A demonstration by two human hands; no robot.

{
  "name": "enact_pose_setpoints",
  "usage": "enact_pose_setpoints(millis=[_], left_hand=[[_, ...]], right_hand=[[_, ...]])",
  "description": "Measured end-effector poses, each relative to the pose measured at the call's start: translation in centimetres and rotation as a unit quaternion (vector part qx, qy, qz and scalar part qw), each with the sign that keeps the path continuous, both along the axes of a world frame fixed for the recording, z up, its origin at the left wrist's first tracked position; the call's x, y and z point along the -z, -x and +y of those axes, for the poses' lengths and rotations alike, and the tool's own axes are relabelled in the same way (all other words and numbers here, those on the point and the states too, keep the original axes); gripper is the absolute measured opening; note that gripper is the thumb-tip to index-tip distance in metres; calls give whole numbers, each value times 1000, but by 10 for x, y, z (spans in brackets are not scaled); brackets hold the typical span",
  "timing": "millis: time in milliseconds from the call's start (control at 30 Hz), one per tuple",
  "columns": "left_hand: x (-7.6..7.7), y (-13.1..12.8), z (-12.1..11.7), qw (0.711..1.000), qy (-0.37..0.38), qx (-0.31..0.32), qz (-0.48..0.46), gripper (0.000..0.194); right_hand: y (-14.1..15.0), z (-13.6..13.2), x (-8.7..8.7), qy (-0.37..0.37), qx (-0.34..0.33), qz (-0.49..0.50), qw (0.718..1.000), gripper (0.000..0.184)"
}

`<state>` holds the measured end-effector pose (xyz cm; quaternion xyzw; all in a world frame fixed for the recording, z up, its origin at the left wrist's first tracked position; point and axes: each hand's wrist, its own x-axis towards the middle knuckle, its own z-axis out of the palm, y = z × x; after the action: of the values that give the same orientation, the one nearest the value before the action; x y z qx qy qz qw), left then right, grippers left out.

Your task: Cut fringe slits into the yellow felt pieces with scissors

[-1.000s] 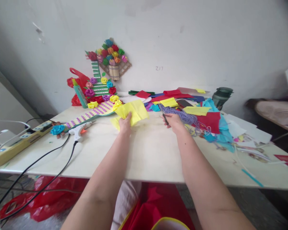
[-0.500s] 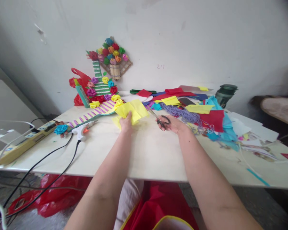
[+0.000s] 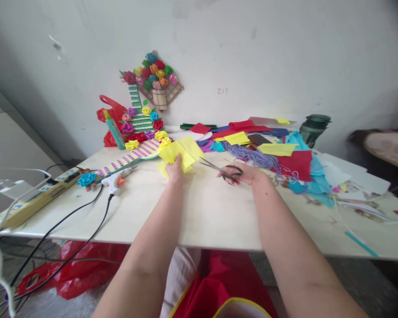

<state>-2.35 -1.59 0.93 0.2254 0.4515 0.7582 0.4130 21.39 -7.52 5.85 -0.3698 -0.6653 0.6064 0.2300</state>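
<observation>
My left hand (image 3: 175, 169) pinches several layers of thin yellow crepe paper (image 3: 189, 152) above the table, left of centre. To the right, my right hand (image 3: 243, 173) grips black-handled scissors (image 3: 230, 171), with fingers through the loops. The blades are slightly apart and point left toward the paper, their tips close to its right edge. Whether the tips touch the paper I cannot tell. Behind my left hand lies a guitar-shaped craft piece (image 3: 135, 154) with purple and white stripes and yellow paper flowers.
A white glue gun (image 3: 112, 180) and a power strip (image 3: 36, 196) with cables lie at the left. Coloured paper sheets (image 3: 275, 149) and purple yarn (image 3: 252, 157) spread across the back right, near a dark green bottle (image 3: 314, 129). A glue bottle (image 3: 114, 130) leans at the back left.
My right hand has moved slightly right with the scissors, and the blades now lie flatter, pointing left. The yellow paper stays in my left hand, almost unmoved.
</observation>
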Motion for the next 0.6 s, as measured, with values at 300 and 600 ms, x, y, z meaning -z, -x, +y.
enact_pose_setpoints(millis=[300, 600], left_hand=[[3, -3, 0, 999, -28, 2, 19, 34], [-6, -10, -7, 1000, -19, 0, 8, 31]], right_hand=[[19, 2, 10, 22, 14, -1, 1000, 43], [35, -1, 12, 6, 13, 47, 999, 44]])
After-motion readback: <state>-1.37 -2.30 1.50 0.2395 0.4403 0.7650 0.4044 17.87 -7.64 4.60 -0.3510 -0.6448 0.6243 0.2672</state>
